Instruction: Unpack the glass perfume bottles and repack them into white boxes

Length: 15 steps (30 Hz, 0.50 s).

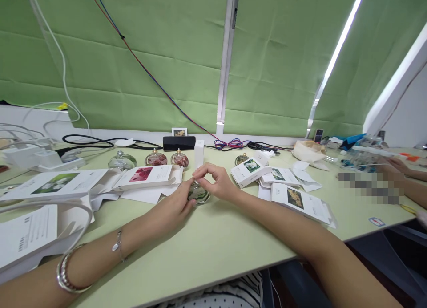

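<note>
A round, flat glass bottle (199,194) with greenish contents stands on the table in front of me. My left hand (175,205) is closed around its left side, thumb low against the glass. From the right, my right hand (216,181) bends its fingers down in a pinch at the bottle's neck. Those fingers hide the top, so I cannot see whether a cap sits there. Just behind my hands rises a narrow white box (199,153). Two similar bottles with red contents (155,158) stand farther back on the left, near a green one (122,161).
Opened white cartons with flower pictures lie left (143,176) and right (298,202). Another bottle (241,159) is behind the right cartons. A black phone (179,143), cables (230,143) and a cream bag (308,152) line the back. A co-worker's arms (412,179) reach in at far right.
</note>
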Each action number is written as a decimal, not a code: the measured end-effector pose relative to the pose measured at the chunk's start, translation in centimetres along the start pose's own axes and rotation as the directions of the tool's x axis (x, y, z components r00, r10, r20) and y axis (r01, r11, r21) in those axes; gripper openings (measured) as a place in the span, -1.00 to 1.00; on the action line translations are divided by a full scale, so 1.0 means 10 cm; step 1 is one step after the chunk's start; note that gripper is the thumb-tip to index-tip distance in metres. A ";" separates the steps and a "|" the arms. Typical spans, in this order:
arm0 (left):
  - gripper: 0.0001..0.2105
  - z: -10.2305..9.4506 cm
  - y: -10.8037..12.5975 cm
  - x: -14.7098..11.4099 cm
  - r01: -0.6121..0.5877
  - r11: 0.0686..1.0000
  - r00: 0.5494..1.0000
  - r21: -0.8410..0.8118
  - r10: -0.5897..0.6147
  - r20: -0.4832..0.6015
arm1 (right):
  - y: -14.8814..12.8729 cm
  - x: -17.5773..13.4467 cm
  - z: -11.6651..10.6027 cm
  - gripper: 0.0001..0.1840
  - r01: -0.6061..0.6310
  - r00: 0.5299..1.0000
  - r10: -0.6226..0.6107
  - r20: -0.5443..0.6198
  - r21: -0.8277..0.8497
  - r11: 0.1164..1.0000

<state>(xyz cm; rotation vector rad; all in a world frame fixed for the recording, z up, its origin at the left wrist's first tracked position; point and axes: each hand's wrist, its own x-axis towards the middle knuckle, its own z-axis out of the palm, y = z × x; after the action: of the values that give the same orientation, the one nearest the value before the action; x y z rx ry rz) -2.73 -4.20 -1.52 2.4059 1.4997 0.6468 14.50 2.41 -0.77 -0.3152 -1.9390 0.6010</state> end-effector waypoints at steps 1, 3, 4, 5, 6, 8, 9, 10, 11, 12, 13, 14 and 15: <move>-0.48 0.00 0.00 0.00 0.001 1.000 1.000 0.000 -0.001 0.001 | 0.01 0.00 0.00 -0.92 -0.012 1.000 0.012 -0.002 0.023 1.000; -0.50 0.00 0.01 0.00 0.009 1.000 1.000 0.001 -0.009 0.007 | 0.03 -0.01 0.01 -0.89 -0.027 1.000 0.028 -0.013 0.066 0.997; -0.50 -0.01 0.01 0.00 0.013 1.000 1.000 0.001 -0.013 0.011 | 0.04 -0.02 0.01 -0.87 -0.027 0.999 0.029 -0.021 0.083 0.996; -0.50 -0.01 0.01 0.00 0.016 1.000 1.000 0.000 -0.016 0.012 | 0.05 -0.02 0.02 -0.86 -0.023 0.999 0.026 -0.030 0.097 0.995; -0.49 -0.01 0.02 0.00 0.019 1.000 1.000 -0.003 -0.019 0.015 | 0.06 -0.02 0.02 -0.85 -0.018 0.999 0.022 -0.037 0.108 0.994; -0.49 -0.01 0.02 0.00 0.021 1.000 0.999 -0.009 -0.021 0.024 | 0.07 -0.03 0.03 -0.83 -0.016 0.999 0.022 -0.044 0.128 0.992; -0.49 -0.01 0.02 0.00 0.021 1.000 0.999 -0.011 -0.020 0.028 | 0.07 -0.03 0.03 -0.83 -0.022 0.999 0.029 -0.045 0.140 0.990; -0.49 -0.01 0.02 0.00 0.017 1.000 0.999 -0.012 -0.016 0.029 | 0.08 -0.03 0.03 -0.82 -0.032 0.998 0.039 -0.044 0.153 0.988; -0.50 -0.01 0.01 0.01 0.010 1.000 1.000 -0.012 -0.010 0.026 | 0.08 -0.03 0.03 -0.82 -0.045 0.998 0.052 -0.041 0.168 0.985; -0.50 -0.01 0.01 0.01 0.004 1.000 1.000 -0.012 -0.003 0.019 | 0.08 -0.03 0.02 -0.81 -0.060 0.997 0.068 -0.036 0.184 0.981; -0.51 0.00 0.00 0.01 -0.001 1.000 1.000 -0.014 0.001 0.008 | 0.08 -0.02 0.02 -0.80 -0.077 0.996 0.085 -0.030 0.199 0.977; -0.52 0.00 -0.01 0.01 -0.005 1.000 1.000 -0.016 0.005 -0.003 | 0.08 -0.02 0.01 -0.78 -0.096 0.994 0.103 -0.021 0.214 0.972; -0.53 0.01 -0.02 0.01 -0.008 1.000 1.000 -0.018 0.008 -0.012 | 0.09 -0.01 0.01 -0.76 -0.116 0.992 0.122 -0.011 0.226 0.967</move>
<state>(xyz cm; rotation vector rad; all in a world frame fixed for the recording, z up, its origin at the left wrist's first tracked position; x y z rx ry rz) -2.79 -3.99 -1.64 2.3996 1.4833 0.6747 14.46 3.07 -1.36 -0.2952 -1.8161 0.8840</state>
